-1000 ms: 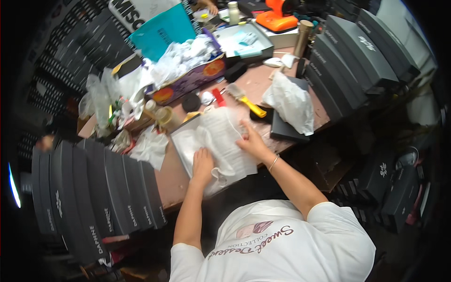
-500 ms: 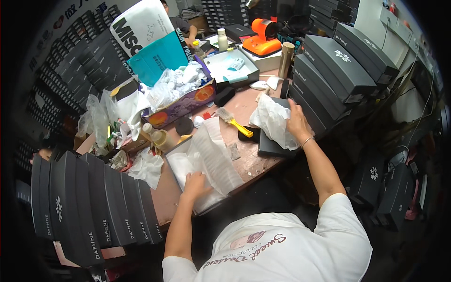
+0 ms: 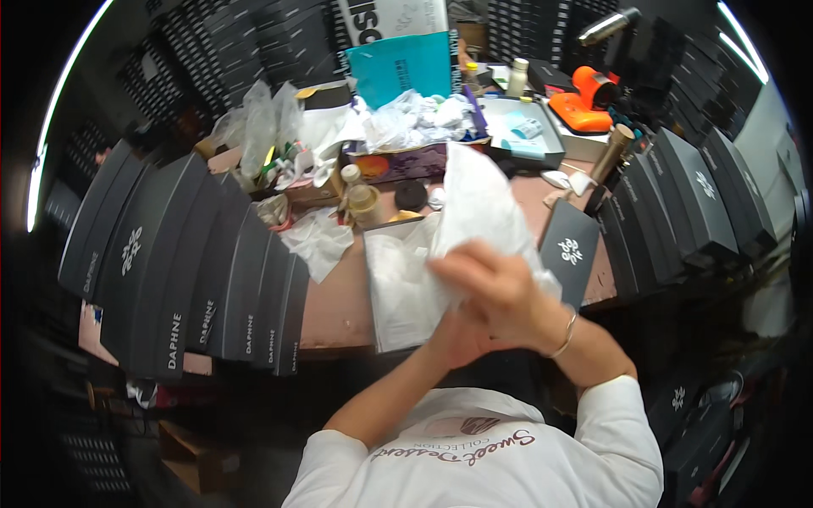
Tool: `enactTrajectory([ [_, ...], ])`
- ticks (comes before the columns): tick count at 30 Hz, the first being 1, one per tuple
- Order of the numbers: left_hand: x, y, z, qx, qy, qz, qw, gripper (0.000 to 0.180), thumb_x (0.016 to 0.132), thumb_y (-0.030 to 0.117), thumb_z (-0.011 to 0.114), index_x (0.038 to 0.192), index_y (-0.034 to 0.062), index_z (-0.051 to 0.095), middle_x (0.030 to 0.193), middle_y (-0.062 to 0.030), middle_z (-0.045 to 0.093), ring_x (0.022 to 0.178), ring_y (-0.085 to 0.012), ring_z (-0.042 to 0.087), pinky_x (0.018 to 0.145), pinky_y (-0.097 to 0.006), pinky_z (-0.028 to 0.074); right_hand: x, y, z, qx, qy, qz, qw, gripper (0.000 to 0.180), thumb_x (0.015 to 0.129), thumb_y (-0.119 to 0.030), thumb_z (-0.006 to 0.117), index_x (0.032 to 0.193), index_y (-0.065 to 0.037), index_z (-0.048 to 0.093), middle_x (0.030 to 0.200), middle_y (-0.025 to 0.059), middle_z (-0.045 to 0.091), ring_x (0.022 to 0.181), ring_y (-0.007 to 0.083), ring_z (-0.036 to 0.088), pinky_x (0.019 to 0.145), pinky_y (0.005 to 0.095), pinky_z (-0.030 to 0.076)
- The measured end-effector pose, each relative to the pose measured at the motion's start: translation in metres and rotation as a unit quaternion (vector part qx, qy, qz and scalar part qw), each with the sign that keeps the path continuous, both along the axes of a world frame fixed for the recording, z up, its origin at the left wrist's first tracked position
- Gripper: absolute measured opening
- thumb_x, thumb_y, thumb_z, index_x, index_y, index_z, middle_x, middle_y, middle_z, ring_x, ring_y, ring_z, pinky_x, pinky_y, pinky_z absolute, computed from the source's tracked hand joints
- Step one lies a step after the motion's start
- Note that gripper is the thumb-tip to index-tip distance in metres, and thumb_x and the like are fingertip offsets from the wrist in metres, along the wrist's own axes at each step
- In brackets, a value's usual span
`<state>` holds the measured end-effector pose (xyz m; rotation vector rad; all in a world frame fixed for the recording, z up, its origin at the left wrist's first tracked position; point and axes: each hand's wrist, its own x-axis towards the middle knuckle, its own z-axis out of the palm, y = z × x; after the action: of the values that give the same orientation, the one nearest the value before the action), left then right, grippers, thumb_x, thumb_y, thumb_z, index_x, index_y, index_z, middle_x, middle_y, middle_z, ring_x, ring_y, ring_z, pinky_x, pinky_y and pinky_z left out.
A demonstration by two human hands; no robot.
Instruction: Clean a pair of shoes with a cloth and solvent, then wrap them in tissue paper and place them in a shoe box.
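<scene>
While both hands are gripping a white tissue-wrapped bundle (image 3: pixel 478 212) above the bench (image 3: pixel 339 300), right hand (image 3: pixel 500 284) is closing over it and left hand (image 3: pixel 453 334) is clasping beneath, beside black boxes (image 3: pixel 212 271).

The open box (image 3: pixel 398 292) lies at the table's (image 3: pixel 334 309) near edge, with a lid (image 3: pixel 569 252) to its right. Stacked boxes (image 3: pixel 190 271) stand left, more boxes (image 3: pixel 686 203) right. A cluttered carton (image 3: pixel 406 159) sits behind, a tape dispenser (image 3: pixel 584 102) far right.
</scene>
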<state>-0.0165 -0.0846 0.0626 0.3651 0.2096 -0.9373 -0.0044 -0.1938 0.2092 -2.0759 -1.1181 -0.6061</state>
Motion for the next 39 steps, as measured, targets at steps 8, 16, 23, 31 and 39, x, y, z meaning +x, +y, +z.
enactTrajectory([
  [8, -0.056, 0.196, -0.148, 0.044, 0.033, 0.295, 0.954, 0.049, 0.093, 0.034, 0.046, 0.131, 0.0024, 0.043, 0.119, -0.0182, 0.055, 0.098, -0.0303, 0.057, 0.089, -0.046, 0.047, -0.054, 0.04, -0.096, -0.003, 0.357, 0.311, 0.881, 0.044, 0.078, 0.0, 0.062, 0.12, -0.002, 0.051, 0.1, 0.0125, 0.054, 0.085, 0.0242, 0.06, 0.067, 0.0305, 0.052],
  [16, 0.009, 0.195, 0.017, 0.579, -0.399, 0.207, 0.68, 0.06, 0.078, -0.01, 0.063, 0.134, 0.0031, 0.047, 0.124, -0.012, 0.058, 0.107, -0.0187, 0.058, 0.093, -0.03, 0.046, -0.001, -0.003, -0.133, 0.397, 0.648, 0.187, 0.622, 0.069, 0.082, -0.019, 0.072, 0.139, -0.008, 0.034, 0.134, 0.0128, 0.044, 0.121, 0.027, 0.049, 0.087, 0.0428, 0.052],
  [23, 0.088, 0.122, -0.051, 0.328, -0.189, 0.37, 0.848, 0.061, 0.093, 0.013, 0.052, 0.147, 0.0043, 0.024, 0.143, -0.0165, 0.038, 0.13, -0.0237, 0.038, 0.107, -0.034, 0.031, 0.017, 0.004, -0.152, -0.049, 0.172, -0.141, 0.974, 0.055, 0.07, -0.014, 0.074, 0.118, -0.007, 0.049, 0.113, 0.0158, 0.057, 0.103, 0.0346, 0.056, 0.097, 0.0471, 0.037],
  [31, 0.051, 0.068, -0.133, 0.663, -0.426, 0.175, 0.591, 0.069, 0.088, 0.023, 0.063, 0.139, -0.0085, 0.029, 0.139, -0.0313, 0.036, 0.131, -0.0406, 0.035, 0.108, -0.039, 0.03, 0.14, -0.021, -0.153, 0.021, 0.236, -0.104, 0.966, 0.019, 0.079, -0.004, 0.059, 0.099, -0.001, 0.061, 0.088, 0.0164, 0.063, 0.076, 0.0345, 0.062, 0.068, 0.0402, 0.05],
  [39, 0.054, 0.065, -0.119, 0.613, -0.418, 0.116, 0.661, 0.086, 0.084, 0.029, 0.068, 0.142, -0.0095, 0.019, 0.142, -0.0325, 0.031, 0.132, -0.0415, 0.034, 0.108, -0.041, 0.03, 0.369, 0.002, -0.258, -0.243, 0.17, -0.169, 0.94, 0.025, 0.08, -0.01, 0.054, 0.101, -0.009, 0.066, 0.09, 0.0168, 0.064, 0.084, 0.0349, 0.064, 0.073, 0.0448, 0.051],
])
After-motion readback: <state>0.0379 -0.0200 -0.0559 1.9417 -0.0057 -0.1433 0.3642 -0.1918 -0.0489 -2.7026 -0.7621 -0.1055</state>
